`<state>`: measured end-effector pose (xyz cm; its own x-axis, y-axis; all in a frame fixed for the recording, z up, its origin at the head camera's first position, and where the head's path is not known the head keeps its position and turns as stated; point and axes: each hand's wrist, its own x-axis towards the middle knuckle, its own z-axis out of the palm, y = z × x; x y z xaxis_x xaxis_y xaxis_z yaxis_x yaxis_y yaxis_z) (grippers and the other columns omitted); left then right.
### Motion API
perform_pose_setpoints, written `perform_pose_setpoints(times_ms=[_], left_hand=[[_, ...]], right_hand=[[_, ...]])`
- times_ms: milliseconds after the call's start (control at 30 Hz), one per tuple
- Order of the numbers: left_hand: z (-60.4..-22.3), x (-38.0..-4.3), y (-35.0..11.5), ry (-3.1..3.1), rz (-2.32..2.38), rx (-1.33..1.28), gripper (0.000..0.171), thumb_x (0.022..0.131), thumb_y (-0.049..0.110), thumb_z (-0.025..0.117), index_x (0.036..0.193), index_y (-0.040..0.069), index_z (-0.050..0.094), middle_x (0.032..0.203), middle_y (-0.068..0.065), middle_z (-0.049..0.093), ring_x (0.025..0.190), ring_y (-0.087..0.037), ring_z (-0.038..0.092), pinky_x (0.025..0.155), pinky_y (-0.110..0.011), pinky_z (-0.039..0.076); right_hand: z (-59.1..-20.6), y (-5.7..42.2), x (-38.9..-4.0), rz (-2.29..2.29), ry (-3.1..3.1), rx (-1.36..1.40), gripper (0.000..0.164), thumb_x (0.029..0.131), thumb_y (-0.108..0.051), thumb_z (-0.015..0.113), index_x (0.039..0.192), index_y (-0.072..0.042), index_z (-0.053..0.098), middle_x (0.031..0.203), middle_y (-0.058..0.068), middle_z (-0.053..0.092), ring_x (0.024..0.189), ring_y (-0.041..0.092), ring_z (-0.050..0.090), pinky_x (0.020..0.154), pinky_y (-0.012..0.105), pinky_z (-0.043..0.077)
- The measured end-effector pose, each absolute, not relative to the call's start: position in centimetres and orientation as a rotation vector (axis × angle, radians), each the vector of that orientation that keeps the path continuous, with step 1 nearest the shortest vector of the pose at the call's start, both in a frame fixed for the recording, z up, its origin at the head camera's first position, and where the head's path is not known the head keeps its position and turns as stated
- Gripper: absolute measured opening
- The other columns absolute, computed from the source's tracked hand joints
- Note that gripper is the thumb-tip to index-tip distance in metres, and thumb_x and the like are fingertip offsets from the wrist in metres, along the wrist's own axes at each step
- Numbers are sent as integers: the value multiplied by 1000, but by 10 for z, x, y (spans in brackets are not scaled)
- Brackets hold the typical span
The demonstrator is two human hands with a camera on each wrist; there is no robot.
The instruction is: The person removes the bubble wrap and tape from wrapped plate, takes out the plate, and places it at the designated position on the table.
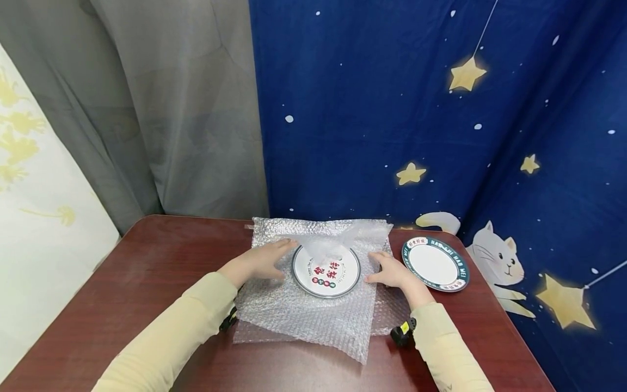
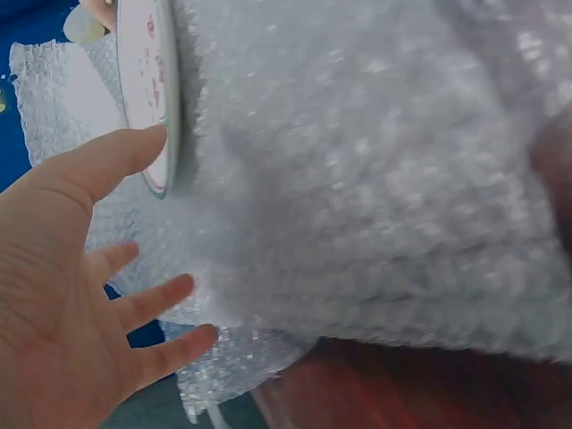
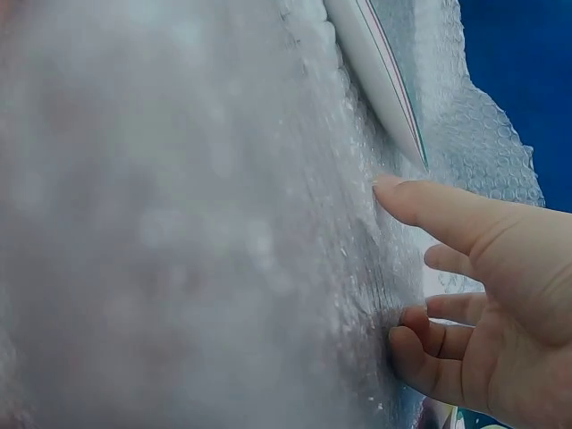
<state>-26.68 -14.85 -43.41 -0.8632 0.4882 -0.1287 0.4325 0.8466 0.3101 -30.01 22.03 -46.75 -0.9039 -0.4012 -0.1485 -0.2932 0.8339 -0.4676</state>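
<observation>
A round white plate (image 1: 315,286) with red characters and a dark rim lies on a sheet of bubble wrap (image 1: 313,316). A loose wrap flap covers part of its far side. To the plate's left is my left hand (image 1: 264,261), with fingers spread; in the left wrist view its thumb (image 2: 134,150) is close to the plate's rim, though contact is unclear. My right hand (image 1: 392,271) rests beside the plate's right side. In the right wrist view, its loosely bent fingers (image 3: 438,353) touch the bubble wrap's edge, gripping nothing visible.
An oval white plate (image 1: 436,264) with a green lettered rim lies on the table's right side. The wrap sits on a reddish-brown table (image 1: 122,294), with another layer (image 1: 392,305) beneath. Grey (image 1: 196,109) and blue starry curtains (image 1: 352,109) hang behind.
</observation>
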Motion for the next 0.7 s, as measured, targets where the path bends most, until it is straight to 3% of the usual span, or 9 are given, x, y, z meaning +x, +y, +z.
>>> perform_pose_setpoints(times_ms=[300,700], left_hand=[[-435,-280,-150,2886,434,745,84,86,32,70,154,20,23,157,-11,18,141,-40,16,106,-59,23],[-449,-288,-153,2895,566,615,77,93,41,58,155,21,17,158,-12,13,136,-48,21,107,-60,21]], right_hand=[[-469,221,-302,-651,2785,-517,84,80,-36,77,145,-1,38,147,28,29,133,46,30,102,60,30],[-473,221,-306,-705,2783,-480,91,78,-36,77,149,-2,30,150,27,23,134,44,28,103,57,30]])
